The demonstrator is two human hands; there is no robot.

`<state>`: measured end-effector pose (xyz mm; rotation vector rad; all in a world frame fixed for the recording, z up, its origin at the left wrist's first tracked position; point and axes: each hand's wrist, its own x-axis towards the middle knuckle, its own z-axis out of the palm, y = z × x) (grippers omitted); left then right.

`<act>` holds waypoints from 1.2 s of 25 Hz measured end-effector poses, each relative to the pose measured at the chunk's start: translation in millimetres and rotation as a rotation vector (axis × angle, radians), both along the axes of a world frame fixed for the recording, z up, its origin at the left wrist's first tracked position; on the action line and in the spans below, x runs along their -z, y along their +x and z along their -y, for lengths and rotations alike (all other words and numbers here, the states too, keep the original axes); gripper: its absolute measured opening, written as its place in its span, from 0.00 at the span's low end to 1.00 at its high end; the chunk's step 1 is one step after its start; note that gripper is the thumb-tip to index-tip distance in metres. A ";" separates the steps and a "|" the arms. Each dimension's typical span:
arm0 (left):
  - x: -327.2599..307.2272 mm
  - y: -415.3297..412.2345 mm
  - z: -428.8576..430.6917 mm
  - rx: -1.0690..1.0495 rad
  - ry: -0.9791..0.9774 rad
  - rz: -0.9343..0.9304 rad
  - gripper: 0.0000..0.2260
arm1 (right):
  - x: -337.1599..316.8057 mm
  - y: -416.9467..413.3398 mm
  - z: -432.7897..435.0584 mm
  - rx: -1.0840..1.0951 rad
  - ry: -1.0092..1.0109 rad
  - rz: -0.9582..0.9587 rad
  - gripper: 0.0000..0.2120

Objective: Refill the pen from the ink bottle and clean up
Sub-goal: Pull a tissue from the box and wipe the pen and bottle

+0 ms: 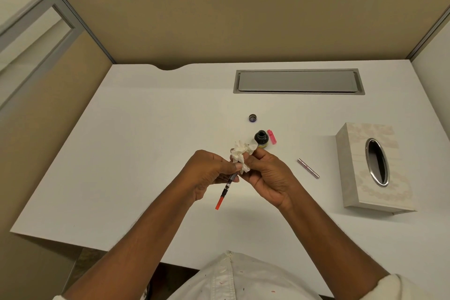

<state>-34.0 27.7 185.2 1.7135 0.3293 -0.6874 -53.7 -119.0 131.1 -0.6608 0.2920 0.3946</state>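
Note:
My left hand (209, 173) grips the pen's inner part (225, 191), a clear converter with a red-orange end that points down toward me. My right hand (265, 178) pinches a crumpled white tissue (241, 156) around the pen's upper end, which the tissue hides. Just beyond my hands the small ink bottle (261, 138) stands uncapped on the white desk (146, 153). Its dark cap (253, 118) lies farther back. A pink pen piece (272, 136) lies right of the bottle. A slim pink-silver pen barrel (308, 168) lies further right.
A pale tissue box (360, 192) with an oval metal slot sits at the right. A grey cable tray lid (299, 81) is set into the desk's far side. Tan partition walls (219, 19) close off the back and left.

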 end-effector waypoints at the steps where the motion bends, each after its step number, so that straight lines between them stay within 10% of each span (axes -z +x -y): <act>1: 0.4 -0.3 0.0 -0.003 -0.006 -0.003 0.09 | -0.4 0.2 0.2 0.001 -0.020 -0.012 0.09; 30: 27.1 2.0 15.5 0.080 -0.022 -0.055 0.08 | 7.7 -0.1 21.5 0.026 -0.168 -0.198 0.07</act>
